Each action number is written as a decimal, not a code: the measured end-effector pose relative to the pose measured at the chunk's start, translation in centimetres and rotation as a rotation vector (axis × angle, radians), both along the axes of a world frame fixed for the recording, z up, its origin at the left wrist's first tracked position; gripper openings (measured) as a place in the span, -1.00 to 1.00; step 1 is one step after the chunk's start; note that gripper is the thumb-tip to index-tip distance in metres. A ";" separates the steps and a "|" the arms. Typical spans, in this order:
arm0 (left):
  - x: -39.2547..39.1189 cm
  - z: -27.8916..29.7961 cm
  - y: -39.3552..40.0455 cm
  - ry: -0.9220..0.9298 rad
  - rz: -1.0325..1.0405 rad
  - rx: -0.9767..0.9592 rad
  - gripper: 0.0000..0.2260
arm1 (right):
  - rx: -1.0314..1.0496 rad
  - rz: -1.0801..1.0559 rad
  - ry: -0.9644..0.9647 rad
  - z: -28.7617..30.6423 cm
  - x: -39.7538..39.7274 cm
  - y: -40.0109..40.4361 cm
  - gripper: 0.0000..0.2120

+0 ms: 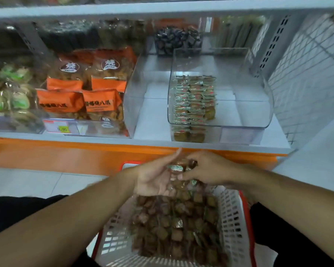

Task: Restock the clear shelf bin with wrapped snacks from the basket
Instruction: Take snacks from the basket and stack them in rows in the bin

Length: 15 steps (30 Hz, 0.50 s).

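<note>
**Gathering a handful over the basket**

Both hands at 6 o'clock, over the basket (231,214) of wrapped snacks (174,228). Left hand (156,178) lies palm-up, fingers straight, acting as a tray w/ a few packets (176,168) on it. Right hand (206,168) pinches those packets, stacking them. Step: collecting, not yet loading. Clear bin (249,116) sits at 12–1 o'clock, one row in its left side, the rest bare. Next probably needs squaring the stack, then lifting it up & fwd into the bin beside that row.

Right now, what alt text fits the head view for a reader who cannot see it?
Both hands meet over a white basket of wrapped snacks: the left hand lies palm up and the right hand pinches a few snacks against it. On the shelf behind, the clear bin holds neat stacks along its left side only.
</note>
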<state>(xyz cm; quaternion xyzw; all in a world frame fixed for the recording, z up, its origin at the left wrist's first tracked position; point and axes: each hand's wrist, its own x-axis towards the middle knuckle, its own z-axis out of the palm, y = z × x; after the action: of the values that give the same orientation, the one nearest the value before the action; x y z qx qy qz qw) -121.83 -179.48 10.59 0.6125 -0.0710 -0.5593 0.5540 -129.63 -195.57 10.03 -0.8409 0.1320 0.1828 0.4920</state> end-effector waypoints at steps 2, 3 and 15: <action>0.7 2.2 -0.2 0.084 0.025 -0.115 -0.73 | -0.032 0.031 -0.098 4.0 0.5 -0.2 -0.71; 1.3 3.5 -0.3 0.103 0.028 -0.183 -0.76 | -0.009 0.032 -0.136 5.7 0.7 -0.4 -0.58; 5.2 6.2 -2.8 -0.164 0.169 -0.421 -0.69 | 0.002 -0.197 -0.436 11.6 2.3 -5.2 -0.40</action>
<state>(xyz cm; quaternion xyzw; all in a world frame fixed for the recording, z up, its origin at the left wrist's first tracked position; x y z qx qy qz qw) -116.68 -182.29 16.83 0.5306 -0.1793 -0.4322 0.7067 -127.33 -200.81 21.60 -0.8429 0.1040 -0.0519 0.5254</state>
